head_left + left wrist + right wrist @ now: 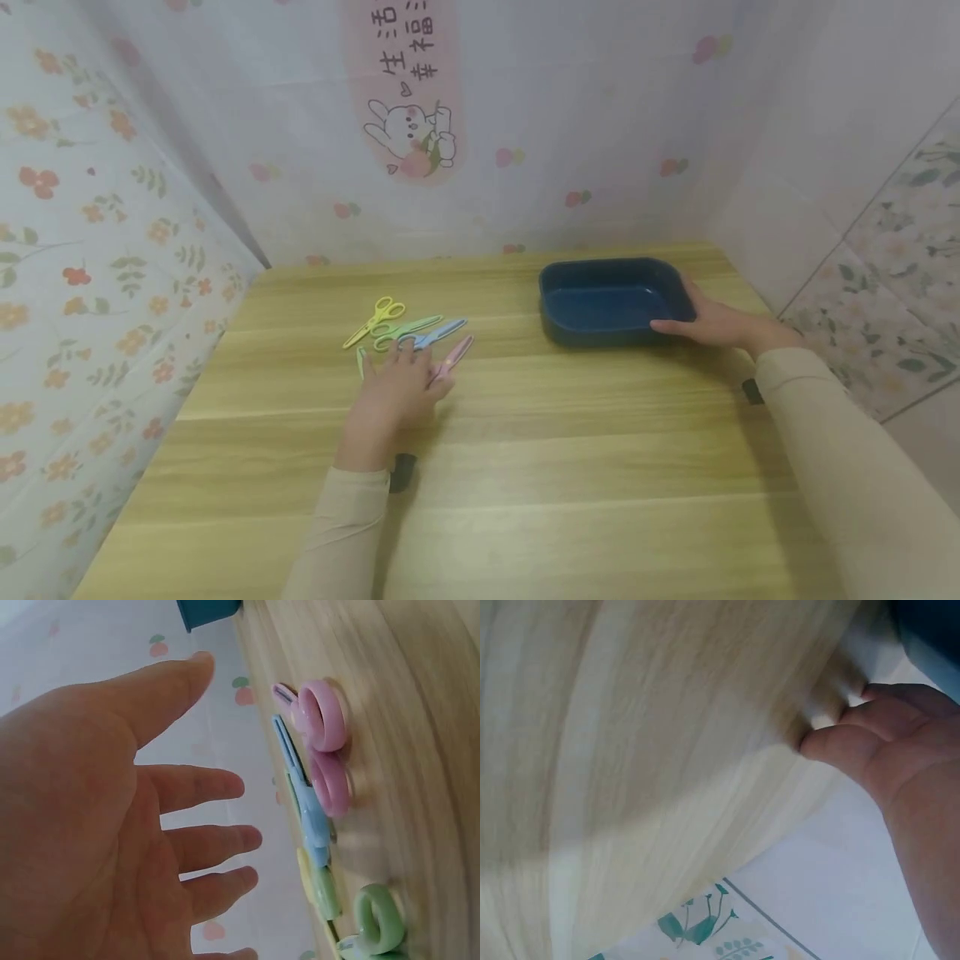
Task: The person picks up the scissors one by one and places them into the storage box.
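Observation:
My left hand (397,387) hovers over a small group of scissors, its fingers spread and holding nothing in the left wrist view. Near its thumb lies a pair of pink scissors (455,354); blue scissors (442,332) sit just beyond the fingertips. Farther back are green scissors (420,325) and yellow scissors (357,336). Another green pair (362,362) is partly hidden by the hand. At the right, my right hand (712,323) grips the right end of a dark blue rectangular tray (592,333), thumb against the near side. The right wrist view shows its curled fingers beside the tray (930,645).
Everything rests on a wood-grain table (525,500). A patterned curtain (480,125) hangs behind its back edge, with a floral cloth (90,250) at the left and a floral panel (900,275) at the right.

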{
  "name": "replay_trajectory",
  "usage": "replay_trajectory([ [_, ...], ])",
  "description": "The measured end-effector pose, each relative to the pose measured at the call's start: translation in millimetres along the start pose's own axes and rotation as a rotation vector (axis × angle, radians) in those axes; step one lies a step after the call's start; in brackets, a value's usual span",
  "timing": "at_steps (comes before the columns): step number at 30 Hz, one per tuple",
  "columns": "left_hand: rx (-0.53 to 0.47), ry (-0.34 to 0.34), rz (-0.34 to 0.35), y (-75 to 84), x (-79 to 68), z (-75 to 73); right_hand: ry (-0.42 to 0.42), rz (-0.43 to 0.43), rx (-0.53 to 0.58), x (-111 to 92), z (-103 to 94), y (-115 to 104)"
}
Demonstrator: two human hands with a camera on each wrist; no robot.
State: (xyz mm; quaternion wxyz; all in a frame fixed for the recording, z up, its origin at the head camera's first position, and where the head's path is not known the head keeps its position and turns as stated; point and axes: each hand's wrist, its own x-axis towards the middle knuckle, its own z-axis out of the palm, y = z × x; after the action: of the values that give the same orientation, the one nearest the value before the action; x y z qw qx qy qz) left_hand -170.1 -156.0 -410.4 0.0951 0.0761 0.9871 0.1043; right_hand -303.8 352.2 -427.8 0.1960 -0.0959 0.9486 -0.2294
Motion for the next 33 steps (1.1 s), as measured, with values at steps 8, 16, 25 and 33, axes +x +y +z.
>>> replay_trajectory([
  [8,0.084,-0.033,0.016,-6.8,2.9,-6.6,-0.006,0.005,0.008,-0.1,0.4,-3.0],
  [16,0.054,-0.026,0.03,-5.3,1.5,-8.9,0.008,-0.005,0.011,0.4,-1.7,1.4],
  [25,0.041,-0.032,0.024,-2.2,1.1,-11.8,0.02,-0.007,0.037,-1.5,-0.6,6.0],
  [33,0.081,0.017,0.034,-6.0,3.3,-12.1,-0.005,0.011,0.001,-2.7,-1.7,-2.9],
])
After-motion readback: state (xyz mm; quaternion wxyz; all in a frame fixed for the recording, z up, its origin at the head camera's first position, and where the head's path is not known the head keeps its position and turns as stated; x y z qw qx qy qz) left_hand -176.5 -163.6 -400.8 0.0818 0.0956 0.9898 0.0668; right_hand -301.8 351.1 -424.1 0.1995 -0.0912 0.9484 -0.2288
